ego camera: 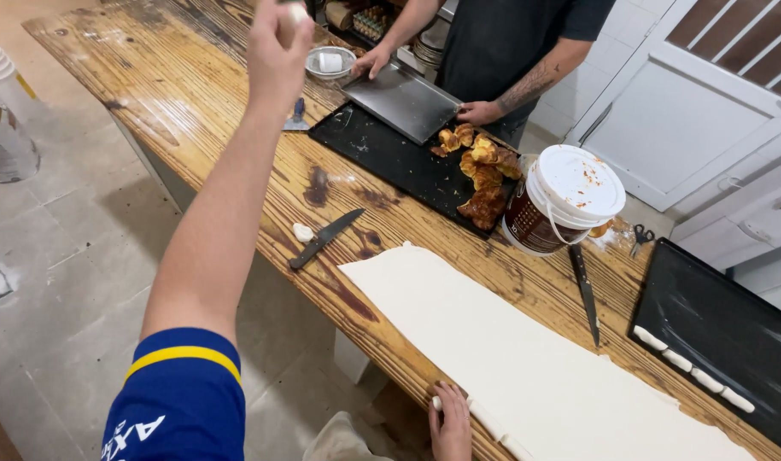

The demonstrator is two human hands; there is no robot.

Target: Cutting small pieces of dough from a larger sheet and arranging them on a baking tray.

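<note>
My left hand [277, 49] is raised high over the wooden table [194, 94], its fingers closed on a small white piece of dough [297, 12]. Low at the table's near edge, my right hand [449, 423] rests with fingers on the edge of a long sheet of pale dough [510, 341] and pinches a small bit of dough. A black-handled knife [324, 238] lies beside a small dough lump [302, 231] left of the sheet.
Another person across the table tilts a metal tray [401, 101] over a black tray [390, 158] holding browned pastries [478, 171]. A lidded white bucket [561, 198], a second knife [584, 293], scissors [640, 236], a bowl [329, 61], and a dark tray with dough pieces [723, 333] stand nearby.
</note>
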